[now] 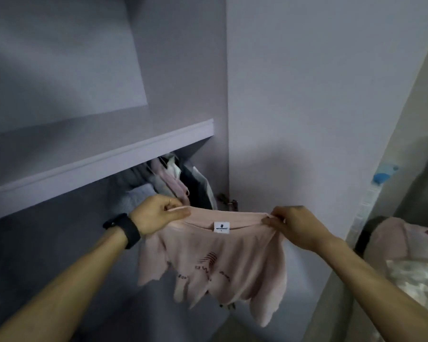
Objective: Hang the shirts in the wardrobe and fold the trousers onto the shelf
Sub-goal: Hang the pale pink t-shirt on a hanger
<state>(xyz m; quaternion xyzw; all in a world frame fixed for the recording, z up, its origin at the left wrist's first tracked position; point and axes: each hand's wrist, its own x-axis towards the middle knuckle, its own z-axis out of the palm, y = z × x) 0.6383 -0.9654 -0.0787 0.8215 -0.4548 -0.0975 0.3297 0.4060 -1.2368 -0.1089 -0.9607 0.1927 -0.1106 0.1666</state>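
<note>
Left hand (158, 214) & right hand (295, 225) each pinch shirt (220, 262) at collar ends, spread out below shelf (97, 166). Keep collar taut & level, ready to hang w/ clothes (176, 176) just under shelf.

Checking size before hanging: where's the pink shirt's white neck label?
Head view, centre: the white label sits inside the pink shirt's collar, midway between the left hand and right hand.
</note>
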